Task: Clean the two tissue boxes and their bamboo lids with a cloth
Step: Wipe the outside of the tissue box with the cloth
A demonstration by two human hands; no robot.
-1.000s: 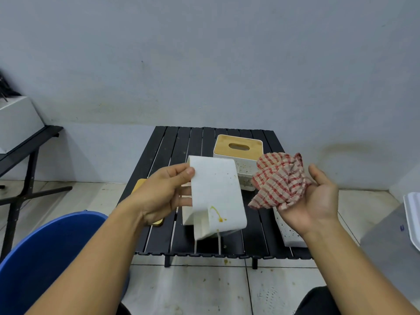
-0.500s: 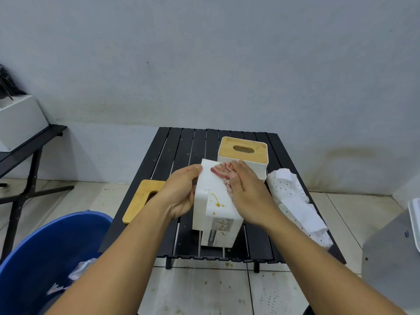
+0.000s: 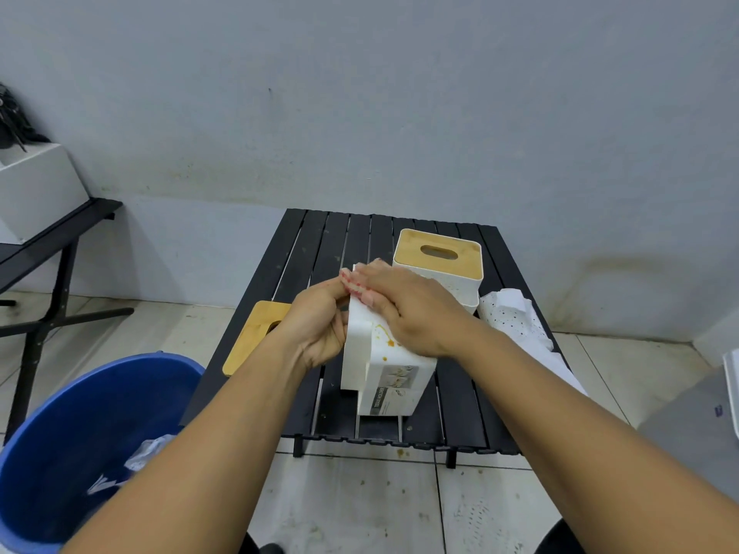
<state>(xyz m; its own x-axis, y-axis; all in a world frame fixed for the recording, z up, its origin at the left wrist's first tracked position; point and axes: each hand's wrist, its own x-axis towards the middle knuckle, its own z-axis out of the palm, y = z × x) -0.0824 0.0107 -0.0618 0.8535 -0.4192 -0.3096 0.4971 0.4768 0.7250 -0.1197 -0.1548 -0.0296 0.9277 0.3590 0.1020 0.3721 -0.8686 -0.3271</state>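
A white tissue box point(image 3: 390, 377) without its lid lies tilted on the black slatted table point(image 3: 320, 249), with orange stains on its upper face. My left hand point(image 3: 320, 329) grips its left side. My right hand point(image 3: 408, 309) presses a red checked cloth point(image 3: 352, 282) flat against the box's top end; only the cloth's edge shows under the fingers. A second white tissue box point(image 3: 460, 287) with its bamboo lid point(image 3: 438, 253) on stands behind. A loose bamboo lid point(image 3: 256, 333) lies at the table's left edge.
A crumpled white dotted sheet point(image 3: 516, 321) lies on the table's right side. A blue bucket point(image 3: 80, 433) with scraps stands on the floor at lower left. A black bench point(image 3: 48, 237) with a white box is at far left. A grey wall is behind.
My right hand turned over and brought the cloth down onto the box. The box came down from the air onto the table, and the cloth slid toward its top end.
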